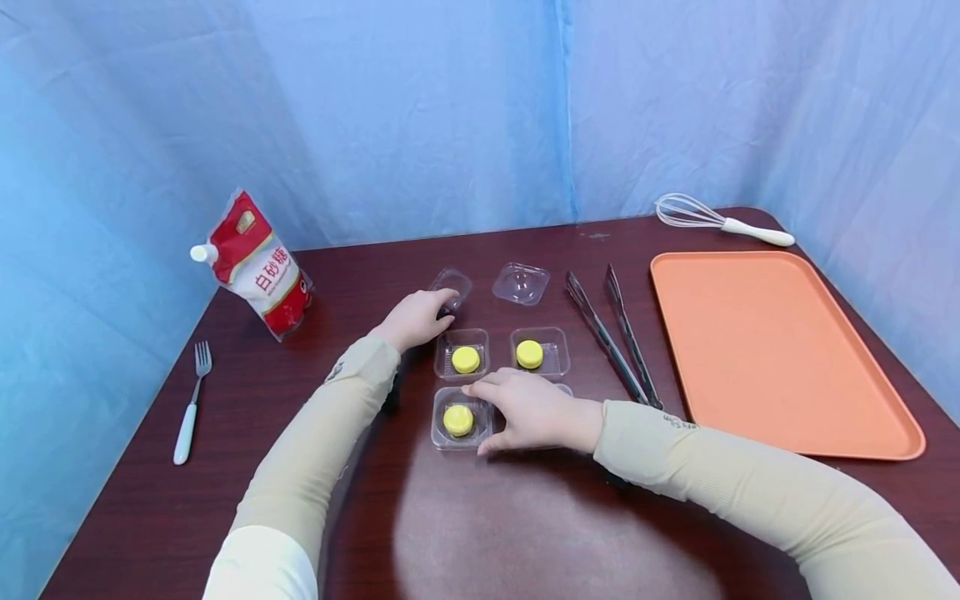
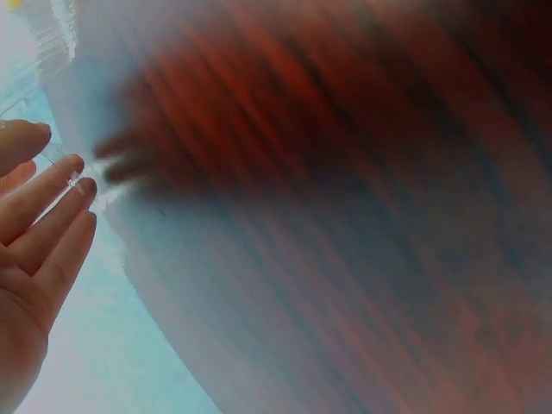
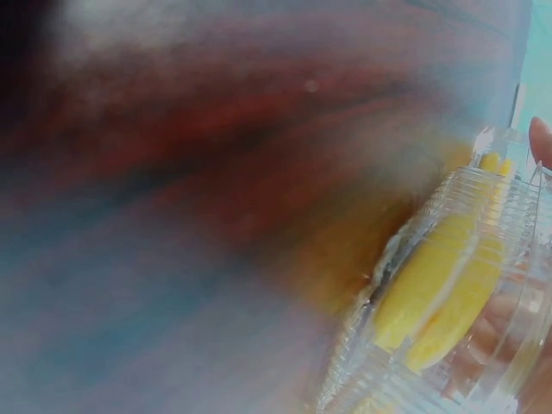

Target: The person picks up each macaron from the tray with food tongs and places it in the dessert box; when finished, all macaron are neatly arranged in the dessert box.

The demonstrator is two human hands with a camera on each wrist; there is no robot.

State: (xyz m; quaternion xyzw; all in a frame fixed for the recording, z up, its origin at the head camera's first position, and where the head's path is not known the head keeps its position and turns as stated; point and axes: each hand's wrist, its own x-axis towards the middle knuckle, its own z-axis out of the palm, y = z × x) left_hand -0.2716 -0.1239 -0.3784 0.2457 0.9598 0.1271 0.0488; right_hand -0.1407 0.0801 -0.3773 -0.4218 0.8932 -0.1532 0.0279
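Observation:
In the head view, my left hand [image 1: 412, 321] pinches the edge of a clear plastic lid [image 1: 453, 285] behind the boxes. The left wrist view shows thumb and fingertips at its thin clear edge. My right hand [image 1: 532, 408] lies with spread fingers over the front row, thumb and forefinger touching the front left clear box [image 1: 438, 440], which holds a yellow macaron [image 1: 458, 420]. Its palm covers most of another box [image 1: 564, 389]. Behind stand two lidless boxes, each with a macaron [image 1: 465, 359], [image 1: 529, 354]. In the right wrist view, a macaron [image 3: 440, 285] shows through clear plastic.
Another clear lid [image 1: 521, 284] lies behind the right box. Black-and-silver tongs [image 1: 618, 342] and an orange tray [image 1: 780, 350] are to the right, with a whisk [image 1: 720, 221] beyond. On the left are a fork [image 1: 192, 404] and a red-and-white sugar bag [image 1: 262, 267].

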